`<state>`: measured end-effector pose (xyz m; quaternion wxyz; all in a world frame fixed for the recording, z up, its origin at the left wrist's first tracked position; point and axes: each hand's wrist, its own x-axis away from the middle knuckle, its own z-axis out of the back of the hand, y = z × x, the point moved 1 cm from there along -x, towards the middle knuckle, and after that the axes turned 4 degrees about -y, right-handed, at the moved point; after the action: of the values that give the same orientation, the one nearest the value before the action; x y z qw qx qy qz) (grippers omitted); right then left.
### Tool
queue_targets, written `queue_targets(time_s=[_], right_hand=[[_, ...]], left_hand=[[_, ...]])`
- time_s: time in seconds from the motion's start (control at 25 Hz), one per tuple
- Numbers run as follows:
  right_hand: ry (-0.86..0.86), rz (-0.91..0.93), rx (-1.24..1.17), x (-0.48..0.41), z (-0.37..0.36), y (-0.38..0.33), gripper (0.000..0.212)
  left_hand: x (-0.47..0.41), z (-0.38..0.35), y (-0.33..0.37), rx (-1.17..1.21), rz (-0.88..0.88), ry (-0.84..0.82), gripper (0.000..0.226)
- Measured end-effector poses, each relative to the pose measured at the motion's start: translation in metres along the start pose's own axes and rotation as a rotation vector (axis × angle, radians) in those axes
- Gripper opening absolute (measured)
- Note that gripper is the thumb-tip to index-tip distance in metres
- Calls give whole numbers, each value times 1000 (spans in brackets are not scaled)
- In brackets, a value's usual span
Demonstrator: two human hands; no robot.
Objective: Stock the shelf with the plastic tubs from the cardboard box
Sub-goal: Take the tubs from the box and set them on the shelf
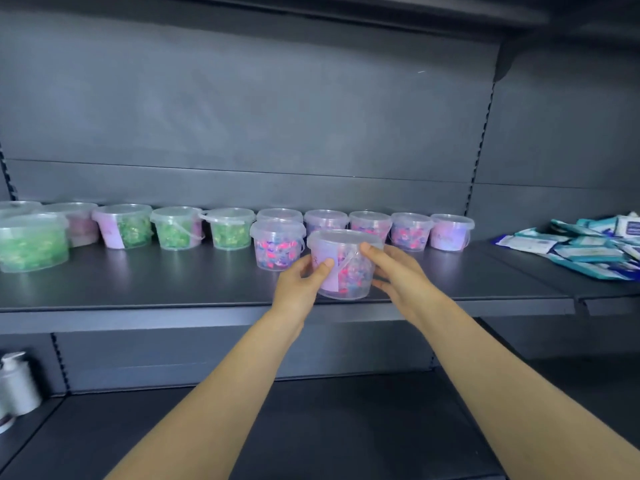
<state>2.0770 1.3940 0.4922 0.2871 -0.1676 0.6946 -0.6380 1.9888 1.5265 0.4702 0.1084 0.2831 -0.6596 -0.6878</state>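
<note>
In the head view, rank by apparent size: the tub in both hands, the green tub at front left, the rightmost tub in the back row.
1. held tub and front-left green tub: look alike, the green one cut by the frame edge, so unranked.
2. rightmost back-row tub: smallest, though farther from the camera.

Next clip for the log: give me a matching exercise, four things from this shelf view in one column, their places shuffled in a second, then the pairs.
Things
1. nearest pink tub
2. big green tub
3. wipe packs
4. pump bottle

Places
A. lower shelf, far left
B. gripped between left hand and right hand
C. right of the tub row, same level
D. upper shelf, far left, in front

Pairs: 1-B, 2-D, 3-C, 4-A
</note>
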Motion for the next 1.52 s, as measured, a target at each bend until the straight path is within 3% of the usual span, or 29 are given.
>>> queue_targets(time_s=[0.08,0.16,0.28,0.4,0.68,1.0,1.08,1.24,1.36,1.52], right_hand=[[-31,10,-9,-32,8,8,41],[-60,13,-6,-63,13,14,49],[-82,3,-17,-114,20,25,77],[-97,-9,-45,-148,26,47,104],[-21,-53,10,-179,32,58,65],[-55,-85,212,-172,36,47,71],[-36,-72,338,-166,38,37,66],[-80,9,808,-140,38,8,31],[-169,100,1228,-112,34,-21,43],[-229,119,1710,-54,19,-54,57]], left_hand=[[-25,-10,-11,-20,5,40,24],[-50,-19,-25,-78,38,105,37],[-87,-31,-39,-133,107,222,51],[-115,-36,-48,-334,131,276,42],[-146,-34,-51,-610,142,333,47],[-140,-23,-45,-544,195,251,49],[-133,-19,-41,-610,193,166,38],[-100,-7,-22,-896,142,-48,12],[-71,17,-2,-1157,45,-163,30],[-28,60,35,-1524,-102,-144,39]])
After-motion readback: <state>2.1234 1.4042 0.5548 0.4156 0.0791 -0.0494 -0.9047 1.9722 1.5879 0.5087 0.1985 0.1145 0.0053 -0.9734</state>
